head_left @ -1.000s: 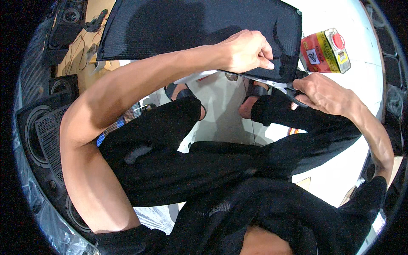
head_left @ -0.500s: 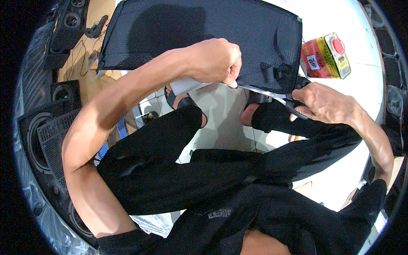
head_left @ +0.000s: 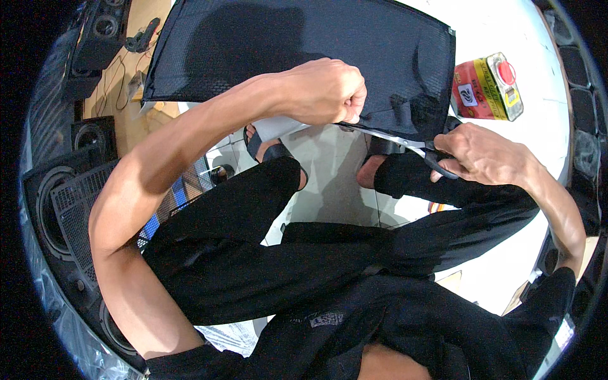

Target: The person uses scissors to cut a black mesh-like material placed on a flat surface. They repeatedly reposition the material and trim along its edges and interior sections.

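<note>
two hands at work on black mesh sheet (head_left: 304,57), upper centre of frame. left hand (head_left: 326,92) clenched on sheet's lower edge, apparently pulling it taut for blades. right hand (head_left: 484,155), fingers curled through handles of scissors (head_left: 411,144), blades lying along lower edge, tips toward left fist. sheet overhangs white table edge (head_left: 557,107); red-yellow tin (head_left: 487,88) just beside sheet's right edge, upper right. open room below hands over pale floor; speaker cabinets (head_left: 63,209) crowd frame's left.
</note>
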{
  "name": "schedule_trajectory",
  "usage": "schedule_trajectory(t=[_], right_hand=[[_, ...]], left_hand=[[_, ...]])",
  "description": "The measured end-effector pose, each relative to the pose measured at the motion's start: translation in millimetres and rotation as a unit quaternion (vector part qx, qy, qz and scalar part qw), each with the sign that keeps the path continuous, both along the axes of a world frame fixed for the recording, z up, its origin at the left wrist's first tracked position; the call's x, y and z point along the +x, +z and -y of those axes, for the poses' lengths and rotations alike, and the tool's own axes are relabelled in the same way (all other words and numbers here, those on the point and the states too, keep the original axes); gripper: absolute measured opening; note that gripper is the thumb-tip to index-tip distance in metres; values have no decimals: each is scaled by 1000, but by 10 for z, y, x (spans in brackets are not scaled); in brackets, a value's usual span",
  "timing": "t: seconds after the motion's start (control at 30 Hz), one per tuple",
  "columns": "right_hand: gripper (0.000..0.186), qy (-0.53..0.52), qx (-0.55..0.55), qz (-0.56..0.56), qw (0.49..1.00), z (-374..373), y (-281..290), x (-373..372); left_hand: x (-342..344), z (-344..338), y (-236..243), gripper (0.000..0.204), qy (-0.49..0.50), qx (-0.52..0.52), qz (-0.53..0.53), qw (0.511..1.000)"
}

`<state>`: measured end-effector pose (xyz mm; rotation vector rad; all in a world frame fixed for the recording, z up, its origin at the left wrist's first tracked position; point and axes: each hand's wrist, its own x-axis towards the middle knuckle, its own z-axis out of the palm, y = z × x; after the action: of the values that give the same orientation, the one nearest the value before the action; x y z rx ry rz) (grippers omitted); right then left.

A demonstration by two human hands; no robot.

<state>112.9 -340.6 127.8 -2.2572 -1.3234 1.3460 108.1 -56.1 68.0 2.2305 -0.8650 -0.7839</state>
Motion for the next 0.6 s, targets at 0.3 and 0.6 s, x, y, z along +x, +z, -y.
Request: schedule_trajectory(t=[0.3,0.6], right_hand=[[24,1,8,39,999,-17,-71,-54],[25,-5,-5,65,998,-9,-51,-75]], left_hand=[[-13,-48,-95,17,4,-35,6,999],[3,-85,-88,17,14,-32,-42,998]])
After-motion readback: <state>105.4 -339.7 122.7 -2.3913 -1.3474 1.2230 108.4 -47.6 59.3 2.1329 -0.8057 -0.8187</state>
